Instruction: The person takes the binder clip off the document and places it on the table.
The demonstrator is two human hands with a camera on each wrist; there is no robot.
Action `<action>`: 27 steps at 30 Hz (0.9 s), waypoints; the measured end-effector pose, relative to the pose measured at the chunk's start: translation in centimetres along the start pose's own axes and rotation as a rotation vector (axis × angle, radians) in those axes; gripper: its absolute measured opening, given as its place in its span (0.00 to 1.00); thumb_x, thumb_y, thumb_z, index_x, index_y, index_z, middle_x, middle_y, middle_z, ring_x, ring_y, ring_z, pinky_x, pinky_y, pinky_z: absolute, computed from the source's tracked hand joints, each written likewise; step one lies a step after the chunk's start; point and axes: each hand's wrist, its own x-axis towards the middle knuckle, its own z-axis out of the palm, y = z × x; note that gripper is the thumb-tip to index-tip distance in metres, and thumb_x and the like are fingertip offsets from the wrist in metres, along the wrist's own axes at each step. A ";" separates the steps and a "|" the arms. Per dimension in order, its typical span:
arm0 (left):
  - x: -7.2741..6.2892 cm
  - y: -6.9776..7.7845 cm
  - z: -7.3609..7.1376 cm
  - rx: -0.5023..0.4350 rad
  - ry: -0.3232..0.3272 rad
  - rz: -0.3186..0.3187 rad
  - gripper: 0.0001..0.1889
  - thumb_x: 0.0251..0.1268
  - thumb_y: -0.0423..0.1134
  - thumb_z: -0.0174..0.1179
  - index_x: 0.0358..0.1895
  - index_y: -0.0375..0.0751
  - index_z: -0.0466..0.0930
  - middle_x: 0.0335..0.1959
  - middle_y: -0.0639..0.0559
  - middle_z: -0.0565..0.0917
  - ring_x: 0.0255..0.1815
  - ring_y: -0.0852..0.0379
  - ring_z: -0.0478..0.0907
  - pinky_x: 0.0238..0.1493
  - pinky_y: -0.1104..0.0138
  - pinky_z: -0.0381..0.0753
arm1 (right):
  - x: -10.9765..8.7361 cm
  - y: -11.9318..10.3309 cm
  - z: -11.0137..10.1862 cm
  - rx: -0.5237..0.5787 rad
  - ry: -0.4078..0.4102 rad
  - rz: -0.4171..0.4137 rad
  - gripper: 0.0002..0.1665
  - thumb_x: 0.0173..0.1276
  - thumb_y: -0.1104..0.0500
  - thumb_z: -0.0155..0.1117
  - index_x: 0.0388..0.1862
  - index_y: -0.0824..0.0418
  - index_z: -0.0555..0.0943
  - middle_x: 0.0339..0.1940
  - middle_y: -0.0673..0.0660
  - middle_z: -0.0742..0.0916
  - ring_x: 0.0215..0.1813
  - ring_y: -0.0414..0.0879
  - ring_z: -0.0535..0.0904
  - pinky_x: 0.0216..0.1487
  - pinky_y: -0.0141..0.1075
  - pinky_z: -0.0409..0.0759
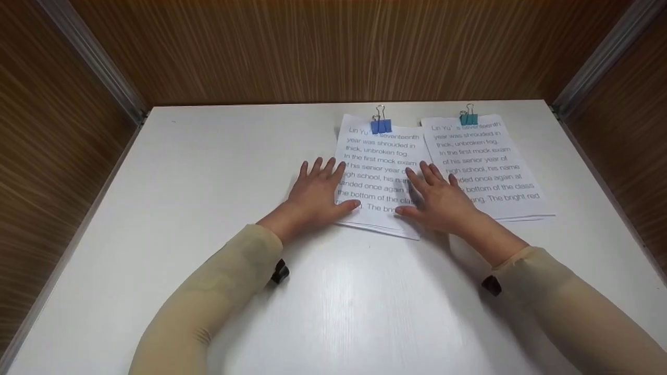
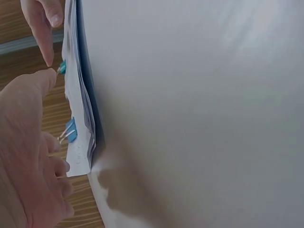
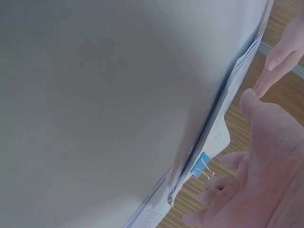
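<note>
Two stacks of printed paper lie side by side on the white table. The left stack [image 1: 375, 177] carries a blue binder clip [image 1: 381, 126] at its top edge; a teal binder clip [image 1: 469, 119] is on the right stack [image 1: 500, 172]. My left hand [image 1: 315, 198], fingers spread and straight, is at the left stack's left edge, its thumb over the lower corner. Fingers apart, my right hand [image 1: 443, 203] extends over the left stack's right side and the right stack's lower left. Whether either palm touches paper cannot be told. Neither hand grips anything.
A brown wood-grain panel [image 1: 344, 52] rises behind the table [image 1: 208, 156], with similar panels at both sides. Small black pieces [image 1: 280, 272] show under both sleeve cuffs. The stacks' lower edges look slightly fanned.
</note>
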 end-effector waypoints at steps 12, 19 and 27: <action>0.9 -0.8 0.3 0.018 -0.134 -0.015 0.52 0.71 0.76 0.48 0.88 0.47 0.49 0.88 0.48 0.49 0.88 0.36 0.33 0.85 0.46 0.31 | 1.6 0.6 0.3 0.043 -0.105 -0.034 0.62 0.72 0.27 0.63 0.87 0.65 0.54 0.86 0.73 0.53 0.85 0.71 0.47 0.82 0.67 0.48; 1.2 -0.8 0.0 0.052 -0.175 -0.004 0.53 0.70 0.77 0.46 0.88 0.48 0.49 0.88 0.47 0.49 0.88 0.39 0.34 0.85 0.49 0.31 | 1.6 0.7 -0.1 0.069 -0.135 -0.020 0.63 0.70 0.26 0.65 0.87 0.64 0.56 0.86 0.73 0.53 0.86 0.69 0.47 0.83 0.64 0.50; 1.3 -0.9 -0.1 0.079 -0.171 0.030 0.53 0.71 0.76 0.47 0.87 0.42 0.50 0.87 0.42 0.51 0.88 0.37 0.41 0.86 0.49 0.35 | 1.7 0.3 -0.2 0.075 -0.161 0.005 0.65 0.68 0.24 0.64 0.88 0.61 0.54 0.87 0.72 0.51 0.84 0.75 0.48 0.80 0.68 0.50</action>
